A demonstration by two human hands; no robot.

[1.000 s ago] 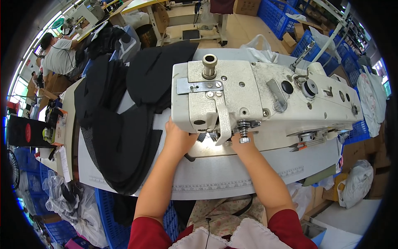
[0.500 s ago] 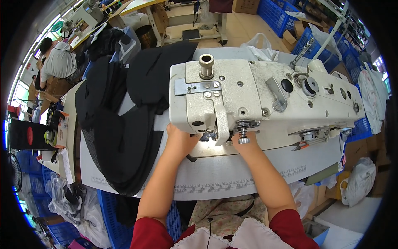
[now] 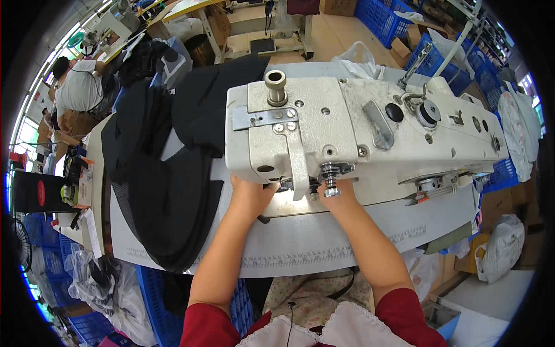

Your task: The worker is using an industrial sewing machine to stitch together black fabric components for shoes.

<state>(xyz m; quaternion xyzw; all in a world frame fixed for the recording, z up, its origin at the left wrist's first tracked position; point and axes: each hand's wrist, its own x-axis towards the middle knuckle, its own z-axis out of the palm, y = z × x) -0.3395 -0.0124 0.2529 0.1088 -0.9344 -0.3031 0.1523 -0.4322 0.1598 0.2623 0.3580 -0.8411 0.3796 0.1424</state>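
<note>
A white industrial sewing machine [image 3: 352, 124] stretches across the table in front of me. My left hand [image 3: 252, 194] reaches under the left end of its head, close to the needle area. On the other side of that area is my right hand [image 3: 338, 192], partly behind the spring-loaded screw. The machine head hides the fingers of both hands, and whatever they touch there cannot be made out. Left of the machine lie stacked black fabric pieces [image 3: 173, 220], curved in outline, with more black pieces [image 3: 211, 104] behind them.
A printed ruler scale runs along the front of the grey tabletop [image 3: 289, 254]. Blue crates [image 3: 384, 23] and cartons stand at the far right. A thread stand [image 3: 416, 63] rises behind the machine. At the far left a person [image 3: 81, 87] sits near another sewing machine [image 3: 118, 23].
The view has shifted slightly, so the machine and fabric sit a little further left and higher. Both hands stay under the machine head.
</note>
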